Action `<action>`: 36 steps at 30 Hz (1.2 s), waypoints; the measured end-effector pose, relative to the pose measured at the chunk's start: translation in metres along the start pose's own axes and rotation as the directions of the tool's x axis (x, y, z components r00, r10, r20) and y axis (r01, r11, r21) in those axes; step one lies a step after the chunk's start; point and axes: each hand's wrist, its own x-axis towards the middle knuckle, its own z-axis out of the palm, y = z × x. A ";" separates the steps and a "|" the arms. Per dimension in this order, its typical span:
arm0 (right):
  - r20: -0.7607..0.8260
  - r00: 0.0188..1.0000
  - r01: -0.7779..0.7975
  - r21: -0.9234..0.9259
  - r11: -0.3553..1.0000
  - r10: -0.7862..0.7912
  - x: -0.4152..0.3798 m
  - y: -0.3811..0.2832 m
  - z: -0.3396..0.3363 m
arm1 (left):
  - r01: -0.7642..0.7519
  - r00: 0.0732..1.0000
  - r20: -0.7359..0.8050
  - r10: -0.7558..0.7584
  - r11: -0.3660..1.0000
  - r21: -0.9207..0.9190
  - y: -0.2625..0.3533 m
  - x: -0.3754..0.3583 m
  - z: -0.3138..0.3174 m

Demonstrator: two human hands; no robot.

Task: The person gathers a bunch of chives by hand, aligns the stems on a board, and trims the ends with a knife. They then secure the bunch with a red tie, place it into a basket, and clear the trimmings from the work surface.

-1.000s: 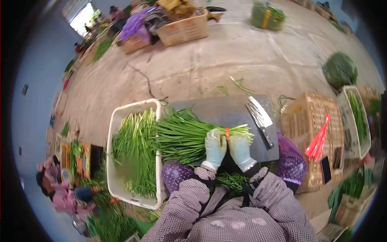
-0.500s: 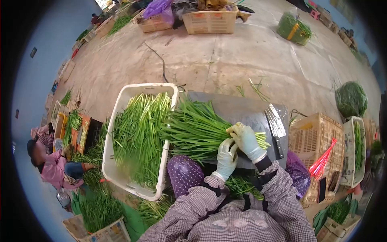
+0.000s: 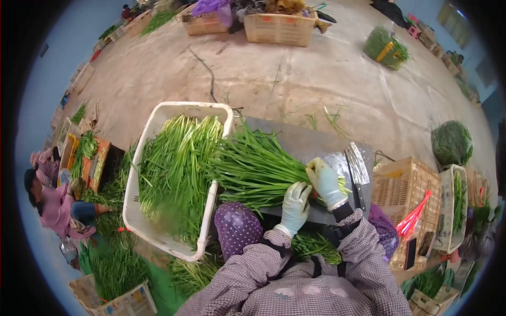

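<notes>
My right hand (image 3: 327, 181) and left hand (image 3: 295, 205) both clamp the chive bunch (image 3: 258, 168). Leaves fan toward nine o'clock. No readable writing.

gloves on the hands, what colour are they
Pale mint green on both the left hand and right hand, seen in the head view.

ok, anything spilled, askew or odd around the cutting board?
Minor only: loose green stalks lie scattered on the concrete floor beyond the cutting board. The bundle of chives overhangs the white crate. The cleaver lies flat on the board beside the right hand.
</notes>
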 end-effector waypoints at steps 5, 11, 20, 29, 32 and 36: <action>0.253 0.912 -0.401 0.389 0.829 0.322 0.002 0.026 -0.001 | 0.019 0.997 0.070 -0.022 0.999 0.042 0.001 -0.001 -0.003; 0.049 0.990 0.047 0.781 0.623 -0.135 0.064 -0.016 -0.068 | 0.018 0.992 0.128 -0.023 0.999 0.033 0.008 -0.006 -0.004; -0.334 0.905 -0.240 0.111 0.964 0.264 -0.048 0.121 -0.094 | -0.175 0.950 0.260 0.174 0.984 -0.020 -0.014 0.068 -0.008; -0.243 0.813 -0.577 -0.464 0.673 0.530 -0.127 0.132 -0.067 | -0.444 0.234 0.967 -0.098 0.874 0.196 0.009 0.148 0.084; -0.397 0.797 -0.604 -0.504 0.617 0.456 -0.119 0.165 -0.032 | -0.338 0.268 0.963 -0.005 0.936 0.099 0.010 0.148 0.086; -0.223 0.790 -0.613 -0.253 0.749 0.571 -0.115 0.147 -0.040 | -0.210 0.303 0.949 0.087 0.978 -0.023 -0.015 0.134 0.076</action>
